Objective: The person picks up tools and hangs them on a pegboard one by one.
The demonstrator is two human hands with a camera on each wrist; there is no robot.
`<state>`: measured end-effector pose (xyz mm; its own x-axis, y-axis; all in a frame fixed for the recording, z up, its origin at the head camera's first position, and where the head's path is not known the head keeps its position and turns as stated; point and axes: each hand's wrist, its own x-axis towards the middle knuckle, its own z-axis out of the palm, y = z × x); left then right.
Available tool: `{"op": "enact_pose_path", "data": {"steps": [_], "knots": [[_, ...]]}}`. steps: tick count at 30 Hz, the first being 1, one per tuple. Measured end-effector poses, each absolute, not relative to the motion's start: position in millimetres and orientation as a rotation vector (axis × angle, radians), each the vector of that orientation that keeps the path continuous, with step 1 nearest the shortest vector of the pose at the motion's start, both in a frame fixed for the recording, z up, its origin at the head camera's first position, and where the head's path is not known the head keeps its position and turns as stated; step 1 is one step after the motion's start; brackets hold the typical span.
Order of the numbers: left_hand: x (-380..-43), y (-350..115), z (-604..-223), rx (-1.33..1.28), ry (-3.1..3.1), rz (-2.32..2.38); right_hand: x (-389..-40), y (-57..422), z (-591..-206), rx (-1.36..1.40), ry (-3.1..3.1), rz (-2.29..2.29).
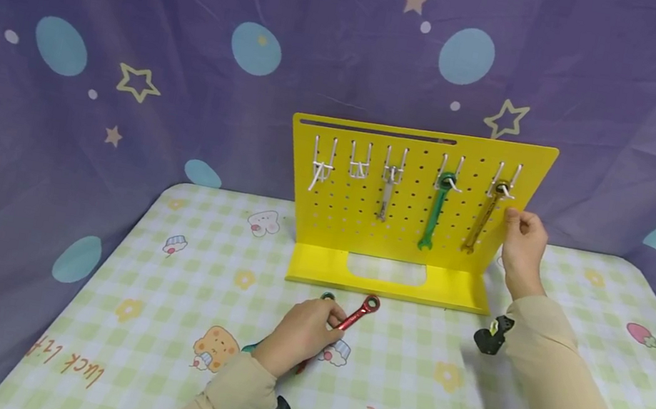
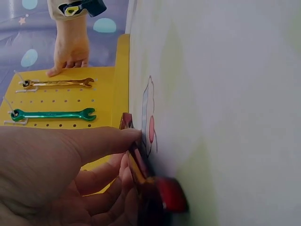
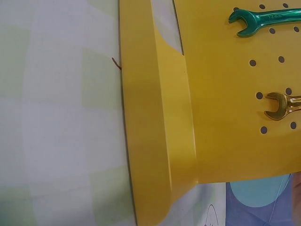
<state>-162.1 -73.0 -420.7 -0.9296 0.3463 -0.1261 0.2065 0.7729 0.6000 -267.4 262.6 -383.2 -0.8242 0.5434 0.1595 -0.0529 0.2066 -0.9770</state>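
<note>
My left hand (image 1: 301, 334) pinches a red ratchet wrench (image 1: 356, 316) between thumb and fingers, low over the tablecloth. In the left wrist view the red wrench (image 2: 170, 194) runs beneath the thumb. A second, teal wrench (image 1: 250, 347) lies mostly hidden under that hand. With my right hand (image 1: 525, 252) I grip the right edge of a yellow pegboard (image 1: 324, 229). On its white hooks hang a silver wrench (image 1: 386, 196), a green wrench (image 1: 435, 215) and a gold wrench (image 1: 482, 219); the two leftmost hooks (image 1: 320, 171) bear no wrench.
The pegboard's yellow base (image 1: 317, 268) stands on a checked tablecloth (image 1: 189, 297) with printed cakes and flowers. A purple curtain (image 1: 172, 5) with stars hangs behind the table. Dark wrist cameras (image 1: 491, 337) sit at both cuffs.
</note>
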Motion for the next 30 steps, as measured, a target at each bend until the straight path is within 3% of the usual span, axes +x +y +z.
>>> {"op": "enact_pose_path", "data": {"steps": [30], "knots": [[-173.4, -81.2, -416.0, 0.347, 2.497, 1.191, -268.1, 262.5, -383.9, -0.42, -1.998, 1.668]]}}
